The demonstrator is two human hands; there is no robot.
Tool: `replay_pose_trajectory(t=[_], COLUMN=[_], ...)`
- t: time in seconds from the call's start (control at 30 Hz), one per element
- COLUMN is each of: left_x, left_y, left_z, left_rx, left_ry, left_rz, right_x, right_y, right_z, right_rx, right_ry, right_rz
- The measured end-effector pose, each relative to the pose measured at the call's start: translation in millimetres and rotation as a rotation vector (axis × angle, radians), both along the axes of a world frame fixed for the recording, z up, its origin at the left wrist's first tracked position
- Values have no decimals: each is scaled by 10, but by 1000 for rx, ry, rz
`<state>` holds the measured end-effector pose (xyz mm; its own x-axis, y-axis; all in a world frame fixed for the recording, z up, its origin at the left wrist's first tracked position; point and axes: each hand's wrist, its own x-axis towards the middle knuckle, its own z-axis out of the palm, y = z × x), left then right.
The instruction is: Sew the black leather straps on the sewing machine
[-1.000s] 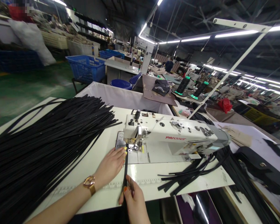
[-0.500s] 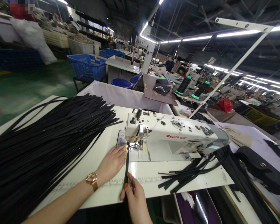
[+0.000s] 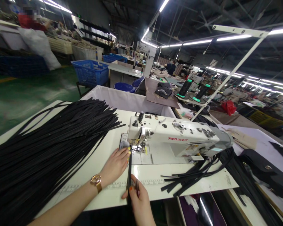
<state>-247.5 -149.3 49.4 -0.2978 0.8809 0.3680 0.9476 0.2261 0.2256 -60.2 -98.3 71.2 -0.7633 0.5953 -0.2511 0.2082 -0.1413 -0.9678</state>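
Observation:
A long black strap point(image 3: 130, 166) runs from under the presser foot of a white sewing machine point(image 3: 176, 131) toward me and over the table edge. My left hand point(image 3: 116, 164), wearing a gold watch point(image 3: 96, 180), lies flat beside the needle area. Its fingers are stretched out, with the tips touching the strap close to the presser foot. Nearer to me, my right hand point(image 3: 139, 197) pinches the same strap between thumb and fingers. A thin dark metal tool point(image 3: 137, 185), perhaps tweezers, also sits in that hand; its kind is not clear.
A big heap of black straps point(image 3: 61, 141) covers the table's left side. More straps point(image 3: 191, 175) hang under the machine's arm at right. Behind stand a blue basket point(image 3: 91, 72), a blue stool point(image 3: 124, 87) and black thread cones point(image 3: 185, 88). A measuring scale point(image 3: 153, 182) runs along the table.
The view has shifted slightly. Both hands keep nearly the same places on the strap, and the strap shows no clear movement.

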Motion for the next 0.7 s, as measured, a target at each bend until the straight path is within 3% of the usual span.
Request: replay_pose_trajectory(t=[0.23, 0.5, 0.6, 0.7], left_x=[-11, 9, -188, -606], left_y=[0, -38, -18, 188], left_z=[5, 33, 84, 194], left_rx=[3, 11, 0, -1], left_ry=[-3, -45, -43, -22], left_rz=[-2, -11, -50, -42], right_x=[53, 45, 41, 46], right_y=[23, 49, 52, 31], right_z=[-70, 33, -62, -237], right_rx=[46, 8, -24, -58], right_ry=[16, 2, 35, 57], right_rz=[1, 34, 15, -31])
